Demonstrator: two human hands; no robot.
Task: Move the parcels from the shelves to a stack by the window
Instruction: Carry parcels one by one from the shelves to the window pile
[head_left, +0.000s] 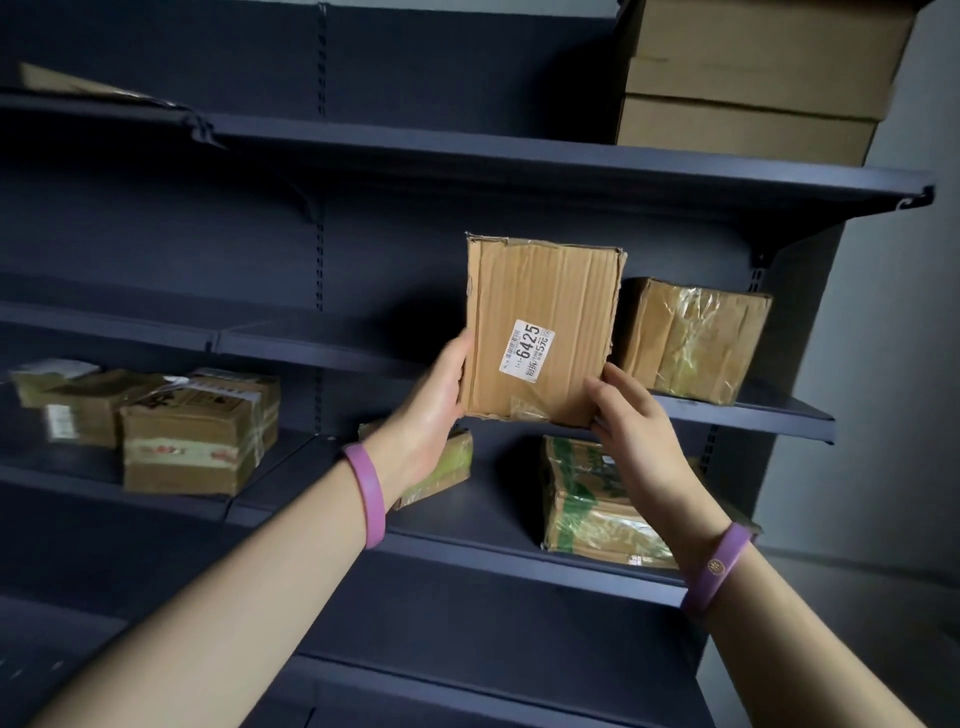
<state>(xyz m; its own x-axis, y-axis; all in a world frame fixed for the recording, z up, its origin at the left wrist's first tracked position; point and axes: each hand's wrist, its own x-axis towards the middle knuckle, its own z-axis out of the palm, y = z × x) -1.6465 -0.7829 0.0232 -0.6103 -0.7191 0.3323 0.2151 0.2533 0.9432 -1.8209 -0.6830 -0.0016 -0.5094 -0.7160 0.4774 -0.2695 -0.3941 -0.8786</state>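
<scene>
A brown cardboard parcel (540, 322) with a white label reading 6425 stands on end at the front of the middle shelf (779, 410). My left hand (431, 400) grips its lower left edge, thumb on the front. My right hand (634, 426) holds its lower right corner. Just to its right sits a taped parcel (691, 340) on the same shelf. One shelf lower lie a green-printed parcel (587, 499) and a small parcel (452, 467) partly hidden by my left wrist.
Several parcels (192, 436) sit on the lower shelf at the left. Flat brown boxes (753, 78) are stacked on the top shelf at the right. A grey wall (893, 364) borders the shelving on the right. The dark shelves are otherwise bare.
</scene>
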